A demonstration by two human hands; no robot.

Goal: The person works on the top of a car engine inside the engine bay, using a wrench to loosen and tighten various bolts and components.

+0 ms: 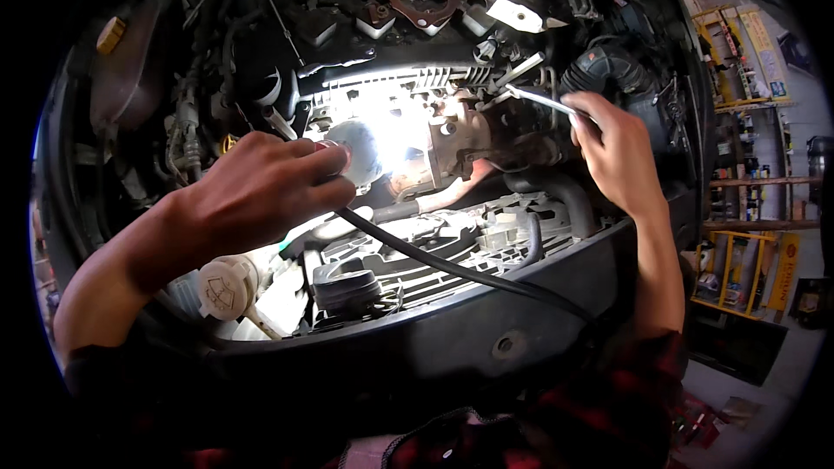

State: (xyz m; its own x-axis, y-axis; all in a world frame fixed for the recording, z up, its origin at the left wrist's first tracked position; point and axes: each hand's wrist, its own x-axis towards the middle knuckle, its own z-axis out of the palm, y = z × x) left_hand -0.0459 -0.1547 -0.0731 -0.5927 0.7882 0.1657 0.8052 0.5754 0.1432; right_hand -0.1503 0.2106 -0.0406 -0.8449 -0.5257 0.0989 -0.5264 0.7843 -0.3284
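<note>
My left hand (274, 174) is closed round a lamp (354, 152) whose round, pale head is partly hidden by glare and by my fingers. A black cable (443, 263) runs from under that hand to the lower right. Strong light falls on the metal engine parts (452, 132) just beyond the lamp. My right hand (608, 139) grips a slim silver metal tool (543, 99); its exact kind does not show. The tool's far end reaches down among the engine parts, close to a pale bar-like piece (519, 72). What that end touches is unclear.
The front crossmember (504, 346) of the engine bay lies under my forearms. A washer fluid cap (228, 287) is at the left front, a ribbed black air hose (599, 69) at the right. A white tag-like piece (514, 15) lies farther back. Yellow shelving (738, 234) stands to the right.
</note>
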